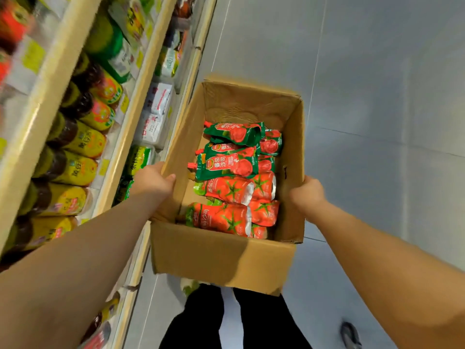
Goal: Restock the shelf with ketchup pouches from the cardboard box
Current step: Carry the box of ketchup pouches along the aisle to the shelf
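Beside shelves [124,137], jars [83,170], cardboard box [221,255] — ketchup pouches [226,165]

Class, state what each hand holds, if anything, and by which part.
Both hands hold the cardboard box: the left hand grips the top edge of its left wall, the right hand that of its right wall.

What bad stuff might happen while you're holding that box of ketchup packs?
1. The left hand and right hand grip only the side walls of the cardboard box, so it might slip or tip.
2. The ketchup pouches lie loose in a pile; a tilt may slide them to one end.
3. The box is close to the shelf edge and might bump it or the bottles there.
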The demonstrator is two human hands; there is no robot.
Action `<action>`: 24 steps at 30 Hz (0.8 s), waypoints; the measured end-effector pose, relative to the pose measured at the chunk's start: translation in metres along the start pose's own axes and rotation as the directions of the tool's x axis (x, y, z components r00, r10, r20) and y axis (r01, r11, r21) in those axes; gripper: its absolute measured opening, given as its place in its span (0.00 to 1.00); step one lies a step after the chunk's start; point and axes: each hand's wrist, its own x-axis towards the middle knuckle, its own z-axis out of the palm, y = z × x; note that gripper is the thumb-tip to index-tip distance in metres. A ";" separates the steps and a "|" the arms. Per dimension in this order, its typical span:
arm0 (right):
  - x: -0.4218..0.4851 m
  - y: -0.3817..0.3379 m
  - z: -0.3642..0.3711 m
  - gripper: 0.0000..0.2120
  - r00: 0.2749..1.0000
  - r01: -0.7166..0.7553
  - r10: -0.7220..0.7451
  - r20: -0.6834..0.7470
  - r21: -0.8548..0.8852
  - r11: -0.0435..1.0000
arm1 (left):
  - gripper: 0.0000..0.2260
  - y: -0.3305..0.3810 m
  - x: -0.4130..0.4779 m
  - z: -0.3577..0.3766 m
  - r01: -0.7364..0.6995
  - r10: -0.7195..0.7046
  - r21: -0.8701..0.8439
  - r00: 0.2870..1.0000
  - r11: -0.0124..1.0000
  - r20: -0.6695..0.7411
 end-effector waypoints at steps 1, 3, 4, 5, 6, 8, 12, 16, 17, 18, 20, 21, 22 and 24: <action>-0.009 -0.008 -0.016 0.09 1.000 0.009 -0.009 0.003 -0.010 1.000 | 0.15 0.010 -0.009 -0.013 -0.010 0.010 -0.033 1.000 0.999 0.013; -0.028 -0.025 -0.048 0.05 1.000 0.021 -0.021 -0.003 -0.026 0.999 | 0.13 0.033 -0.025 -0.040 -0.038 0.042 -0.115 0.999 0.993 0.035; -0.036 -0.031 -0.064 0.05 1.000 0.020 -0.020 -0.004 -0.032 0.999 | 0.12 0.045 -0.033 -0.053 -0.040 0.045 -0.136 0.998 0.990 0.037; -0.039 -0.038 -0.075 0.07 1.000 0.015 -0.015 -0.005 -0.035 0.999 | 0.12 0.056 -0.036 -0.064 -0.038 0.043 -0.142 0.999 0.989 0.029; -0.039 -0.044 -0.083 0.08 1.000 0.007 -0.007 -0.007 -0.037 0.999 | 0.12 0.065 -0.036 -0.071 -0.037 0.041 -0.143 0.999 0.989 0.021; -0.039 -0.058 -0.099 0.08 1.000 0.000 0.000 -0.011 -0.026 1.000 | 0.11 0.085 -0.033 -0.088 -0.050 0.051 -0.160 0.999 0.986 0.005; -0.018 -0.097 -0.122 0.06 0.999 0.006 -0.006 -0.042 0.001 1.000 | 0.12 0.123 0.000 -0.114 -0.079 0.076 -0.158 0.997 0.984 -0.023; 0.021 -0.146 -0.136 0.06 0.998 0.019 -0.017 -0.063 0.024 1.000 | 0.13 0.161 0.053 -0.134 -0.078 0.077 -0.171 0.997 0.982 -0.009; 0.031 -0.158 -0.139 0.07 0.997 0.022 -0.020 -0.068 0.032 0.999 | 0.14 0.170 0.067 -0.139 -0.078 0.078 -0.170 0.997 0.982 -0.006; 0.043 -0.172 -0.143 0.07 0.997 0.025 -0.023 -0.074 0.034 0.999 | 0.14 0.182 0.084 -0.145 -0.074 0.074 -0.170 0.997 0.983 -0.007; 0.064 -0.198 -0.149 0.08 0.997 0.022 -0.019 -0.078 0.043 0.999 | 0.15 0.200 0.114 -0.156 -0.044 0.046 -0.190 0.999 0.981 0.005; 0.075 -0.213 -0.155 0.08 0.997 0.019 -0.015 -0.079 0.048 0.999 | 0.16 0.212 0.130 -0.163 -0.036 0.040 -0.201 0.999 0.979 0.014; 0.083 -0.224 -0.158 0.09 0.996 0.016 -0.012 -0.084 0.051 0.999 | 0.17 0.220 0.142 -0.167 -0.037 0.042 -0.205 0.999 0.978 0.021; 0.102 -0.248 -0.166 0.10 0.996 0.011 -0.007 -0.086 0.055 0.998 | 0.16 0.240 0.169 -0.178 -0.055 0.060 -0.204 0.998 0.977 0.019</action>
